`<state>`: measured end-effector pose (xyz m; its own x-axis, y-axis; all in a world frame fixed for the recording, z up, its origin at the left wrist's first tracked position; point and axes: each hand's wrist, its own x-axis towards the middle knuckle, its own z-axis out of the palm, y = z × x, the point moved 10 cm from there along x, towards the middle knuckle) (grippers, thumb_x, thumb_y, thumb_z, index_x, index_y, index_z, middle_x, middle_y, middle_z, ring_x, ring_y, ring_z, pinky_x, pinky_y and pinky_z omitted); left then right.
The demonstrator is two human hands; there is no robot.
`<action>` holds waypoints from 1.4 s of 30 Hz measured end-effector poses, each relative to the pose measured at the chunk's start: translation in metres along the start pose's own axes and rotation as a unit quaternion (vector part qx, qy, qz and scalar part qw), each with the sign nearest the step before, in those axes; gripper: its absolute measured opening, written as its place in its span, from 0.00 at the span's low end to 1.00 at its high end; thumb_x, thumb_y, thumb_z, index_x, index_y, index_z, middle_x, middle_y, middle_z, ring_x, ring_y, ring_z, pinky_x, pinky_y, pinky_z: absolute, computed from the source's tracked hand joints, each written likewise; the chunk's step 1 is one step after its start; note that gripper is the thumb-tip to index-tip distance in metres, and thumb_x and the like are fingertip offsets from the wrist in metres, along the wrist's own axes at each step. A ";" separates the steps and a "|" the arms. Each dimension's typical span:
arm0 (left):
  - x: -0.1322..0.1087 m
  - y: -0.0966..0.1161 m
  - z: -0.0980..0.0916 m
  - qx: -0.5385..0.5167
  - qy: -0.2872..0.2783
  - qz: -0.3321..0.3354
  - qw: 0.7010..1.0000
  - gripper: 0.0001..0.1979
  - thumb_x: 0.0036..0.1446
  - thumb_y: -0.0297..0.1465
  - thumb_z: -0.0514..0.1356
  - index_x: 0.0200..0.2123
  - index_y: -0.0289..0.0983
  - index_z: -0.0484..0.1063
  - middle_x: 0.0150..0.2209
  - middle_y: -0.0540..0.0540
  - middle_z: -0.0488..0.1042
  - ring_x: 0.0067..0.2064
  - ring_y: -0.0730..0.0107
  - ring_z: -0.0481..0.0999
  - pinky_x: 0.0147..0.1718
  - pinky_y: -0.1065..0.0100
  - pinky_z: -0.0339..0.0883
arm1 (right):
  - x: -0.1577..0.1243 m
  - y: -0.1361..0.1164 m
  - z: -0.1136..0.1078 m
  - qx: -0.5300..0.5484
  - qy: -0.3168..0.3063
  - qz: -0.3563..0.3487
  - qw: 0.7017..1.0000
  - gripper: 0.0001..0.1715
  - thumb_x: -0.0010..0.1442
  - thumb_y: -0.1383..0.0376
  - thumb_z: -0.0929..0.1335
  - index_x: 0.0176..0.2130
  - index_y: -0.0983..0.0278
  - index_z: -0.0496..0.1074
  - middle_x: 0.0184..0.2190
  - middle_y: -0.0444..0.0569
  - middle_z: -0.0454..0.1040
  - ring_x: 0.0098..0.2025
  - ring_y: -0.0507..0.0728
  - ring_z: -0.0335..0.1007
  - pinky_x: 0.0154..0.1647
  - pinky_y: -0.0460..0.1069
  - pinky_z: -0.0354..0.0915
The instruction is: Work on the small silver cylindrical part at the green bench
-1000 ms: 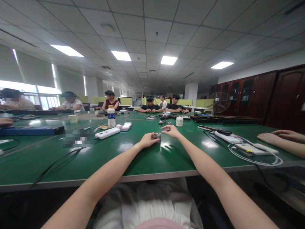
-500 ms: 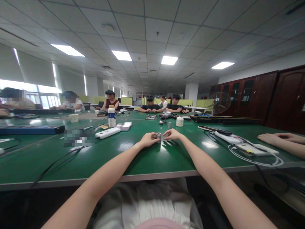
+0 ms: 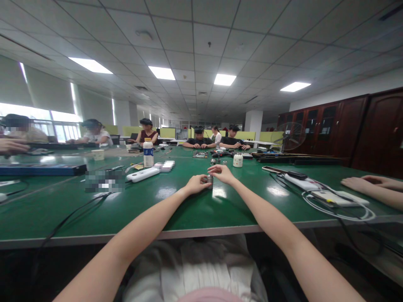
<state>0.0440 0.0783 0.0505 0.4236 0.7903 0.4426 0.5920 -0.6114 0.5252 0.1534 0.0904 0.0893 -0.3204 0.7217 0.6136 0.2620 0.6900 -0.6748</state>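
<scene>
A small silvery metal cylinder (image 3: pixel 210 182) stands upright on the green table, in front of me. My left hand (image 3: pixel 197 184) has its fingers wrapped around the cylinder's left side. Just above its top is my right hand (image 3: pixel 223 173), fingertips drawn together in a pinch; anything between them is too small to make out. Behind that hand, a second metal cylinder (image 3: pixel 224 162) shows only its upper part. Several small metal parts (image 3: pixel 213 161) lie a little to its left.
A white jar (image 3: pixel 238 160) stands beyond my right hand. Leftward are a bottle (image 3: pixel 148 153) and a white power strip (image 3: pixel 143 174). Cables and white devices (image 3: pixel 330 196) lie at right, near another person's hands (image 3: pixel 362 183). The table's front edge (image 3: pixel 214 232) is close to me.
My right hand has moved left and up, from beside the cylinder to over its top, and its fingertips have come together. My left hand stays on the cylinder.
</scene>
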 end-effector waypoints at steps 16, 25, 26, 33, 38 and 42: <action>0.001 -0.004 0.000 0.019 0.005 -0.014 1.000 0.22 0.50 0.42 0.63 0.47 0.37 0.75 0.40 0.45 0.81 0.43 0.58 0.79 0.42 0.66 0.70 | 0.002 0.014 -0.018 -0.054 0.081 0.042 0.994 0.15 0.56 0.67 0.70 0.44 0.67 0.73 0.26 0.49 0.79 0.32 0.55 0.78 0.37 0.49 0.72; -0.002 -0.002 -0.002 0.045 0.000 -0.035 0.998 0.22 0.51 0.43 0.62 0.48 0.40 0.74 0.40 0.46 0.81 0.45 0.58 0.79 0.44 0.65 0.68 | -0.004 0.006 -0.007 -0.070 0.057 0.033 0.995 0.18 0.49 0.68 0.74 0.42 0.65 0.76 0.29 0.49 0.80 0.33 0.56 0.78 0.38 0.49 0.72; -0.002 -0.001 -0.002 0.050 0.000 -0.039 0.998 0.22 0.52 0.43 0.62 0.48 0.41 0.74 0.40 0.47 0.81 0.45 0.58 0.78 0.45 0.65 0.68 | -0.003 0.006 -0.009 -0.071 0.061 0.033 0.995 0.18 0.50 0.68 0.74 0.42 0.65 0.76 0.29 0.49 0.80 0.33 0.56 0.78 0.39 0.49 0.71; 0.000 -0.005 -0.007 0.084 -0.008 -0.060 0.995 0.22 0.51 0.45 0.63 0.48 0.43 0.74 0.41 0.48 0.81 0.46 0.59 0.78 0.47 0.65 0.66 | -0.003 0.033 -0.028 -0.069 0.036 0.095 0.992 0.18 0.49 0.66 0.75 0.42 0.66 0.76 0.29 0.50 0.81 0.35 0.56 0.78 0.41 0.49 0.71; 0.002 -0.017 -0.013 0.093 -0.006 -0.074 0.993 0.23 0.50 0.45 0.64 0.49 0.43 0.74 0.42 0.48 0.80 0.47 0.60 0.78 0.44 0.68 0.67 | -0.019 0.064 -0.020 -0.049 -0.072 0.173 0.981 0.18 0.38 0.70 0.79 0.33 0.68 0.79 0.22 0.47 0.79 0.27 0.56 0.77 0.32 0.46 0.73; 0.002 -0.023 -0.018 0.097 0.004 -0.084 0.992 0.23 0.49 0.45 0.64 0.48 0.43 0.74 0.42 0.46 0.80 0.47 0.56 0.77 0.43 0.66 0.67 | -0.022 0.072 -0.017 -0.030 -0.100 0.200 0.974 0.20 0.36 0.68 0.79 0.34 0.66 0.80 0.23 0.46 0.80 0.28 0.55 0.77 0.33 0.46 0.73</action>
<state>0.0192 0.0934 0.0524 0.3041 0.8793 0.3666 0.7744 -0.4523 0.4424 0.1949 0.1250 0.0340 -0.3510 0.9127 0.2092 0.4538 0.3612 -0.8146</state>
